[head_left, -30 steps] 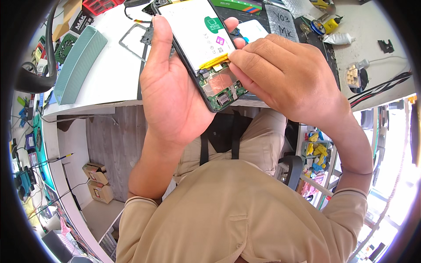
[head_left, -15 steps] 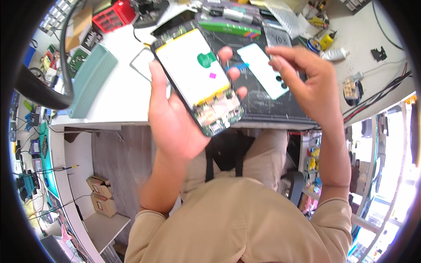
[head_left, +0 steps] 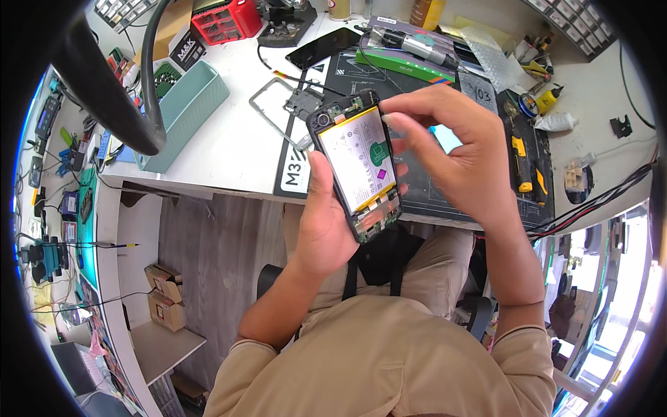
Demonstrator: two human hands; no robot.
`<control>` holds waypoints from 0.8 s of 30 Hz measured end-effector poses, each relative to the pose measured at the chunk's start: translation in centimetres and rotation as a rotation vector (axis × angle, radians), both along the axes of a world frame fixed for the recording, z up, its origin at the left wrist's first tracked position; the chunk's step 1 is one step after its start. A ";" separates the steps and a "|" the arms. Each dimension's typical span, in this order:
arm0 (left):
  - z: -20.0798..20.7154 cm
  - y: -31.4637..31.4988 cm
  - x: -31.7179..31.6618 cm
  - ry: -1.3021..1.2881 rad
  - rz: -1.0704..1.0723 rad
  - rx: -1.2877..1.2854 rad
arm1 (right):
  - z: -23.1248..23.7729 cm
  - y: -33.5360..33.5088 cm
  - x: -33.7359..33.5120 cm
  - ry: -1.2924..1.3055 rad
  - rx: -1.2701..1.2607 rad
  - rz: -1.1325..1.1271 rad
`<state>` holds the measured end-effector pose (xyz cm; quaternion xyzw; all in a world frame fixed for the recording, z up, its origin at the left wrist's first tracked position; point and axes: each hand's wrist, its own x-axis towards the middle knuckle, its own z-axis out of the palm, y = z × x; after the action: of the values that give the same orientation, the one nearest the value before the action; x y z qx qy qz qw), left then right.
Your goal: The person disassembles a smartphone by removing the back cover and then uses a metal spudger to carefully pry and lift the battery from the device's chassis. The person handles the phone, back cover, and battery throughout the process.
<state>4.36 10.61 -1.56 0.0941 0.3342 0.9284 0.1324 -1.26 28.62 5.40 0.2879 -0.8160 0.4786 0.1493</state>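
My left hand [head_left: 321, 226] is wrapped round an opened smartphone [head_left: 358, 163], held tilted above the near edge of the bench. Its back is off, so a white battery with yellow edges and a green mark shows between the circuit boards. At the phone's upper right edge, my right hand [head_left: 462, 149] pinches thumb and forefinger together; whatever is between the fingertips is too small to make out. Behind that hand lies a pale phone back cover [head_left: 446, 137], mostly hidden. A thin grey phone frame [head_left: 267, 115] and a dark bracket piece [head_left: 304, 103] rest left of the phone.
A black work mat [head_left: 424, 198] covers the bench's middle. Beyond are a dark phone screen [head_left: 323, 48], a green box [head_left: 403, 64] and a red drawer box [head_left: 226, 22]. A teal tray [head_left: 186, 118] and a thick black lamp arm [head_left: 104, 90] stand left. Yellow-handled tools [head_left: 521, 167] lie right.
The phone and my left hand have shifted right and slightly down in the picture. My right hand has come from apart to the phone's upper edge, now covering most of the back cover.
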 end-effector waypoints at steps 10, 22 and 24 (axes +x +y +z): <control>-2.1 0.9 0.2 0.071 0.133 -0.197 | 1.2 -3.6 0.4 -0.442 -0.228 0.092; -2.4 3.5 0.2 0.119 0.294 -0.269 | 0.8 -4.3 1.8 -0.383 -0.266 -0.052; -4.5 3.7 0.4 0.043 0.295 -0.227 | 0.2 -4.7 2.0 -0.272 -0.217 -0.118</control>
<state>4.74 14.34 -6.09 0.0482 0.4499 0.8918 -0.0027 0.70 23.88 5.56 0.1544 -0.7877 0.5887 0.0954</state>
